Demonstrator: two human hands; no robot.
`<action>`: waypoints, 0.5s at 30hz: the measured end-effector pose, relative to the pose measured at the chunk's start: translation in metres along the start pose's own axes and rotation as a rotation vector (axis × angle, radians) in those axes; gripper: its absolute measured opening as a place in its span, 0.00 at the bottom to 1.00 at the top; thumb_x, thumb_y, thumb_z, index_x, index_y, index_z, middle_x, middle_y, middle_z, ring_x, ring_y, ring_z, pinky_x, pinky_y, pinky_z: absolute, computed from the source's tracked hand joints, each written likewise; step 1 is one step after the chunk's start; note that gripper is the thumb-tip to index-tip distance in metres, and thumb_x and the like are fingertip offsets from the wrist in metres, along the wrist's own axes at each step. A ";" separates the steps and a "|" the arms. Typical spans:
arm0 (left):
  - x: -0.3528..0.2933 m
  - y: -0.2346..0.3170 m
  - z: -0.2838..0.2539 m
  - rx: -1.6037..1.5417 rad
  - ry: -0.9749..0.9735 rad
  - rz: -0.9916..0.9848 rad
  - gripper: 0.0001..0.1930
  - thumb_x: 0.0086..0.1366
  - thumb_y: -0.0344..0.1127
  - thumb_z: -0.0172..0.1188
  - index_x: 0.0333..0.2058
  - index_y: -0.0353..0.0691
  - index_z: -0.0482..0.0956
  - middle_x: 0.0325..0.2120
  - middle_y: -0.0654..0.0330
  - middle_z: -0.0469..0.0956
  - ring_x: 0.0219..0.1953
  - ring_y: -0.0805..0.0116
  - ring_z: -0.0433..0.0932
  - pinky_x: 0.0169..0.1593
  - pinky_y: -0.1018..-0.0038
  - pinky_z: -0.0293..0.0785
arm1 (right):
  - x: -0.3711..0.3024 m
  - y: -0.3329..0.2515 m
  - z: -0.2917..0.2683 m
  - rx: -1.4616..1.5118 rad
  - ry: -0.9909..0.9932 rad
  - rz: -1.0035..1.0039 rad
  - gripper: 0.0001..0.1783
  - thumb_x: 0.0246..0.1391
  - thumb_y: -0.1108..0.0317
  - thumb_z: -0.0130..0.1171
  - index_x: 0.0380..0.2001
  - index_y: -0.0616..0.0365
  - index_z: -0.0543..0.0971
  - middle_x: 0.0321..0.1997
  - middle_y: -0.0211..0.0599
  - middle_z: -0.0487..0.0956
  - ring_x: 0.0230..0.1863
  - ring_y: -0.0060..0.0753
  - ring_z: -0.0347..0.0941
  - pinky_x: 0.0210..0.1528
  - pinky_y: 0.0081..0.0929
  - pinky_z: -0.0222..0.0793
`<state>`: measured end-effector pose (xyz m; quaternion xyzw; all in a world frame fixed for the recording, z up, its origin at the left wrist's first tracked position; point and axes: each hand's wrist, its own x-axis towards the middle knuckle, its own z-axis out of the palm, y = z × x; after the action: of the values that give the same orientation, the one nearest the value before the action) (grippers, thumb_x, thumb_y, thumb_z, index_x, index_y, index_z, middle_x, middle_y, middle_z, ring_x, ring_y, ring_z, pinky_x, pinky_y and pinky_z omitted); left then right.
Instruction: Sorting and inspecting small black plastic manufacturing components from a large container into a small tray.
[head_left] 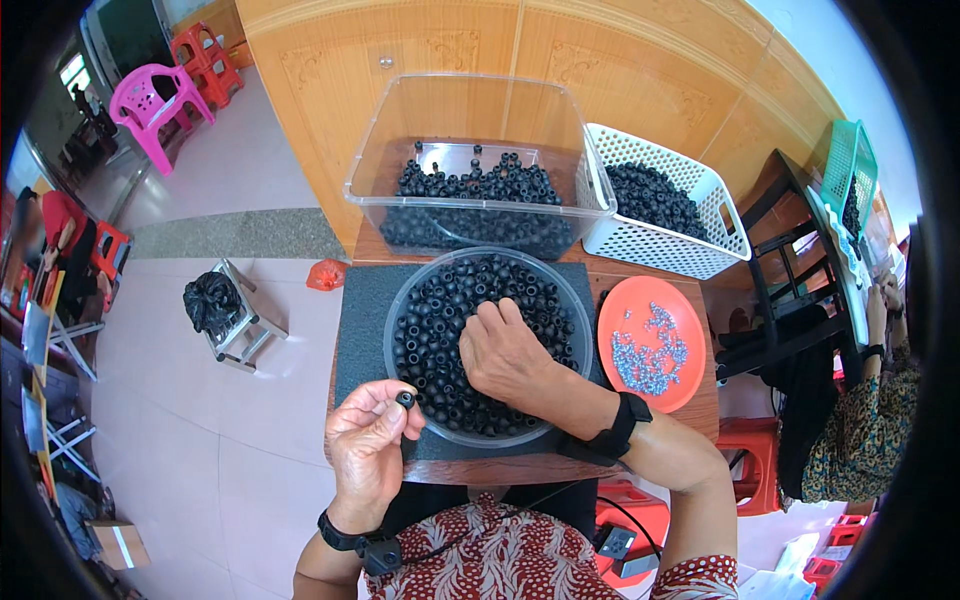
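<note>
Between the thumb and fingers of my left hand [372, 440] is a small black ring-like part [405, 399] with a hole in its middle. That hand is at the near left rim of a round clear tub [392, 372]. Many black parts [440, 345] of the same kind fill the tub. Over them, my right hand [510, 360] reaches in with its fingers curled down and closed; what they hold, if anything, is hidden. To the right of the tub lies an orange-red plate [622, 302] with many tiny silvery pieces [650, 365] on it.
Behind the tub stands a clear plastic bin [480, 205] holding more black parts. A white perforated basket [650, 255] of them is beside it. Under the tub is a dark mat [362, 330]. Another person's arm [876, 325] is at the right; someone in red sits far left.
</note>
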<state>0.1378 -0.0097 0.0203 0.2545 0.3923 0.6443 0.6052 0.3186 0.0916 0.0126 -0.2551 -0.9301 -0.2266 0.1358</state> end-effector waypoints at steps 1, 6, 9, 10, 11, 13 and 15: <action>0.000 0.000 -0.001 -0.002 0.001 0.006 0.12 0.57 0.33 0.64 0.34 0.30 0.75 0.22 0.57 0.76 0.21 0.71 0.70 0.31 0.76 0.68 | -0.001 0.001 0.002 0.023 0.021 0.004 0.06 0.37 0.68 0.54 0.17 0.60 0.73 0.21 0.35 0.66 0.30 0.35 0.61 0.33 0.32 0.54; 0.000 -0.001 0.005 0.011 -0.025 -0.001 0.12 0.58 0.33 0.64 0.35 0.30 0.75 0.23 0.57 0.76 0.22 0.71 0.72 0.31 0.77 0.69 | -0.012 -0.001 0.001 0.280 0.184 0.171 0.06 0.37 0.70 0.58 0.21 0.59 0.73 0.22 0.37 0.67 0.28 0.39 0.62 0.33 0.34 0.57; 0.002 -0.003 0.013 0.038 -0.058 -0.048 0.11 0.59 0.31 0.62 0.37 0.31 0.75 0.26 0.56 0.78 0.26 0.71 0.75 0.33 0.79 0.71 | -0.016 -0.016 -0.020 0.694 0.403 0.434 0.13 0.33 0.77 0.63 0.26 0.58 0.73 0.24 0.37 0.69 0.27 0.42 0.65 0.29 0.36 0.59; 0.002 -0.005 0.016 0.039 -0.061 -0.050 0.11 0.59 0.31 0.62 0.37 0.31 0.75 0.26 0.56 0.78 0.26 0.71 0.75 0.33 0.79 0.71 | -0.016 -0.021 -0.029 0.693 0.404 0.437 0.13 0.33 0.77 0.63 0.26 0.58 0.73 0.24 0.37 0.69 0.27 0.42 0.65 0.29 0.36 0.59; 0.001 -0.007 0.020 0.039 -0.076 -0.055 0.10 0.61 0.29 0.60 0.39 0.30 0.75 0.28 0.56 0.78 0.28 0.72 0.76 0.34 0.80 0.72 | -0.015 -0.026 -0.038 0.674 0.450 0.418 0.13 0.32 0.77 0.63 0.27 0.58 0.73 0.24 0.37 0.69 0.26 0.42 0.65 0.29 0.36 0.59; 0.002 -0.013 0.027 0.020 -0.121 -0.052 0.10 0.62 0.27 0.58 0.42 0.31 0.74 0.31 0.57 0.79 0.30 0.74 0.77 0.37 0.81 0.73 | -0.018 -0.035 -0.048 0.605 0.518 0.362 0.15 0.34 0.76 0.61 0.32 0.63 0.75 0.26 0.37 0.70 0.25 0.39 0.65 0.27 0.35 0.58; 0.001 -0.017 0.034 0.014 -0.109 -0.050 0.10 0.62 0.26 0.58 0.42 0.31 0.74 0.32 0.57 0.79 0.31 0.74 0.76 0.38 0.81 0.73 | -0.022 -0.045 -0.051 0.497 0.503 0.340 0.16 0.34 0.77 0.62 0.32 0.63 0.75 0.27 0.36 0.71 0.25 0.38 0.66 0.27 0.34 0.58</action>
<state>0.1748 -0.0028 0.0258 0.2834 0.3694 0.6115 0.6397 0.3198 0.0230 0.0323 -0.3011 -0.8388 -0.0242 0.4529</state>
